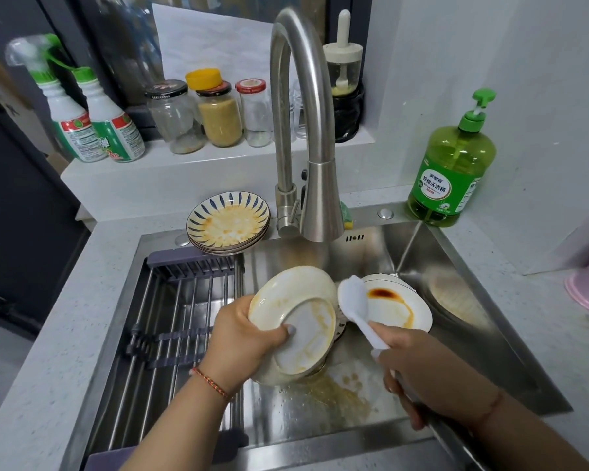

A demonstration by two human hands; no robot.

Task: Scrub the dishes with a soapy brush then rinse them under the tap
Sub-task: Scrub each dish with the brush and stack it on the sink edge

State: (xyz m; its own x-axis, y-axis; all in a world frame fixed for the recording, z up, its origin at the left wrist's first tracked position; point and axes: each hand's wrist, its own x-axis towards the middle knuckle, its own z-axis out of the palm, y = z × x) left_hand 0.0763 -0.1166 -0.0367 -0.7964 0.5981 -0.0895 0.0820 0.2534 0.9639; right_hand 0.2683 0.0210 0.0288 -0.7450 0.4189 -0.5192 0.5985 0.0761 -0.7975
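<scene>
- Nearest the camera, the right hand (pixel 422 365) curls round the handle of a white dish brush (pixel 356 302); the brush head points up and away, just beside the rim of the held plate.
- Left hand (pixel 242 338) grips a cream plate (pixel 293 321) by its edge, thumb on the inner face, tilting it over the sink (pixel 473 300). Orange sauce streaks the plate.
- Behind the brush, a second white plate (pixel 395 307) with a dark brown stain rests in the basin.
- Orange residue and droplets lie on the sink floor beneath the held plate.
- Over the sink's left half sits a metal drying rack (pixel 177 317).
- A stack of blue-patterned plates (pixel 228 222) stands at the back edge, beside the tap (pixel 306 130).
- Green dish soap bottle (pixel 453 164) stands on the counter at the back right corner.
</scene>
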